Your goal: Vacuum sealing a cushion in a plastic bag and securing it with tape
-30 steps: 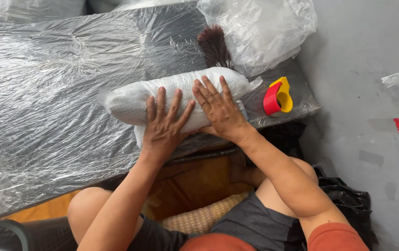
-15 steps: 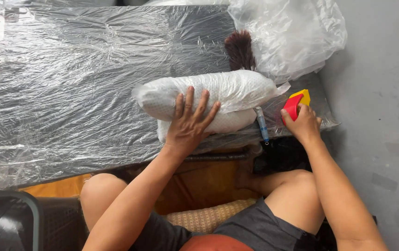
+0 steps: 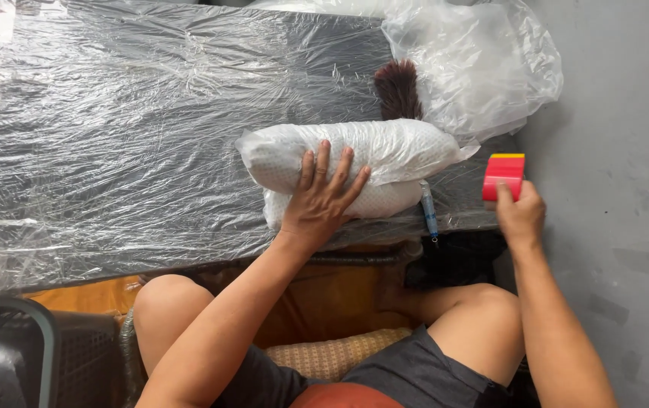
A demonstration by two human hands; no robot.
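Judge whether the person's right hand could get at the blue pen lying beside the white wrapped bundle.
Probably yes. The pen lies uncovered at the table edge, close to the right hand, but that hand already holds the red tape dispenser, so its fingers are occupied.

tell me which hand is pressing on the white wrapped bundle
The left hand: it lies flat, fingers spread, on the white wrapped bundle. The right hand is off to the side, gripping the red and yellow tape dispenser.

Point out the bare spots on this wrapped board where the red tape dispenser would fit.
Free: the whole plastic-wrapped board left of and behind the white bundle. Crowded: the right end, where left hand presses the bundle, beside a brown brush, clear bag and pen. Right hand holds the dispenser.
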